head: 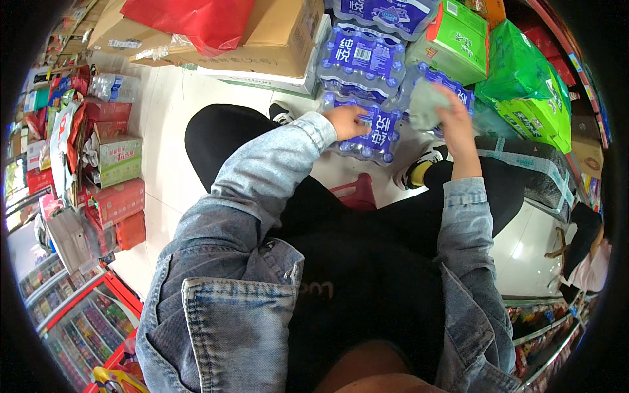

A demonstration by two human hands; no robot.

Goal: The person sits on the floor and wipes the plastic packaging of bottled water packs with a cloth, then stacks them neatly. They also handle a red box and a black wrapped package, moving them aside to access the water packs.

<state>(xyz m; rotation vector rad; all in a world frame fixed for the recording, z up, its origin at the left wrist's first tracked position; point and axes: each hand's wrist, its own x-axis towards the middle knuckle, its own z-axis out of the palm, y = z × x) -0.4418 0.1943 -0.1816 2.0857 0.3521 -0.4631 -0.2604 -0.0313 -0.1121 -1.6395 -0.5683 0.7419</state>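
My left hand [346,122] rests on the top of a shrink-wrapped pack of bottled water [376,142] with a purple printed film, on the floor between my feet. In my right hand [457,110] is a pale grey-green cloth [427,104], somewhat blurred, held above the packs to the right. Behind the near pack stands another wrapped water pack [362,61] of the same kind. The cloth and my right hand partly cover a further purple-labelled pack [449,81].
Cardboard cartons [275,46] under a red plastic bag [196,19] stand ahead on the left. Green cartons [454,44], a green bag [516,64] and a black taped parcel [530,172] line the right. Beneath me is a red plastic stool [361,191]. Another person [585,250] is far right.
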